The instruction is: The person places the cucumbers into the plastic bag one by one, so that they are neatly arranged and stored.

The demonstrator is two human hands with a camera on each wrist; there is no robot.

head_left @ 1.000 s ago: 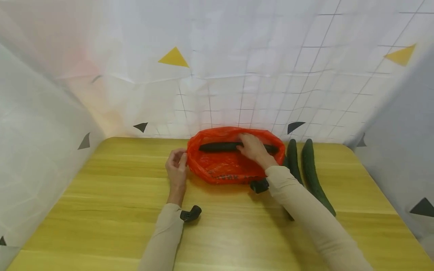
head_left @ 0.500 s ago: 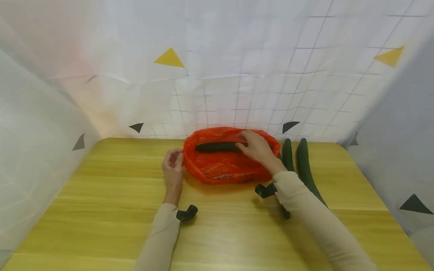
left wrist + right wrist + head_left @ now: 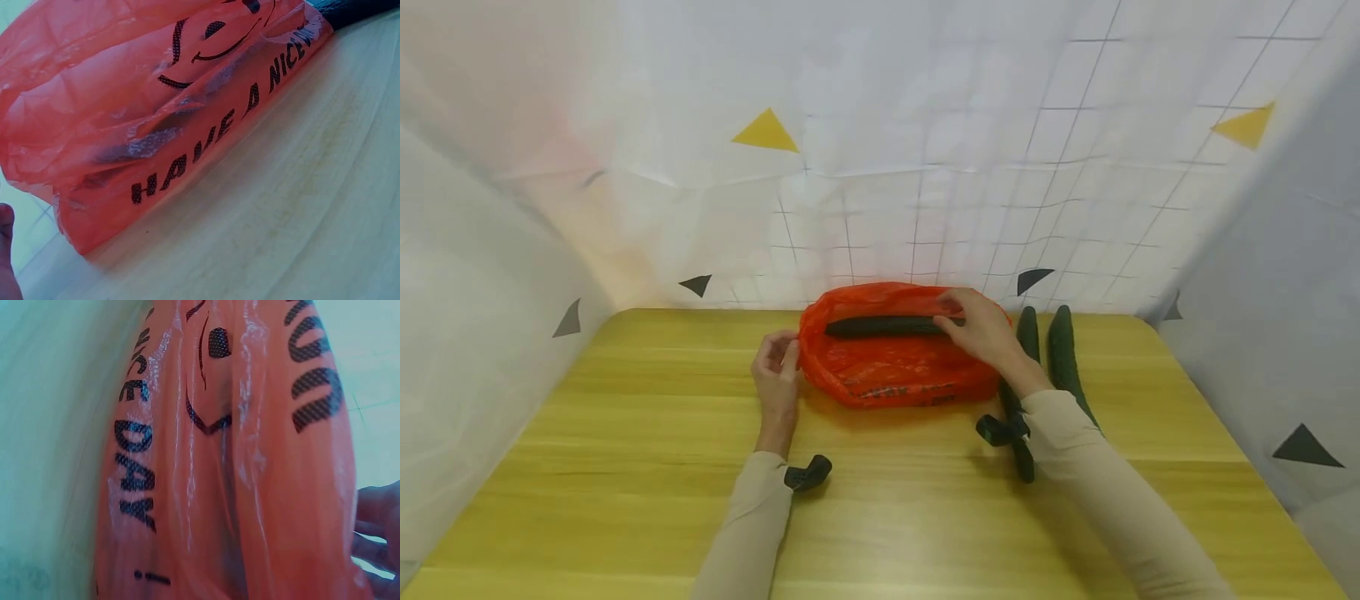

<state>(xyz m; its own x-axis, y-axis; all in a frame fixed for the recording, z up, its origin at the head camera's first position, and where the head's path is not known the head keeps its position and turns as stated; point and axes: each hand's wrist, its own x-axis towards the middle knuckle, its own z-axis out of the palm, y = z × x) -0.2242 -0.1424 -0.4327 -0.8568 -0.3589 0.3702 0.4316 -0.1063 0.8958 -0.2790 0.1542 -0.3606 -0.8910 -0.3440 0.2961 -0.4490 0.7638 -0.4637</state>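
Note:
A red plastic bag (image 3: 895,367) lies open-mouthed on the table, with a dark green cucumber (image 3: 880,327) lying across inside it. My left hand (image 3: 775,375) pinches the bag's left rim between thumb and fingers. My right hand (image 3: 985,333) is over the bag's right side, thumb and fingers spread apart beside the cucumber's right end, which it partly hides. Black print shows on the bag's front (image 3: 206,144) in the left wrist view. Fingers (image 3: 375,531) of the right hand show beside the bag in the right wrist view.
To the right of the bag lie more cucumbers: one at the far right (image 3: 1067,358), one beside it (image 3: 1028,329), and one under the right wrist (image 3: 1022,458). The right forearm covers parts of them. White sheeting (image 3: 700,208) rises behind the wooden table (image 3: 662,433).
My right hand has slid right along the cucumber and loosened from it. The left hand stays at the bag's left rim. The whole head view has shifted slightly.

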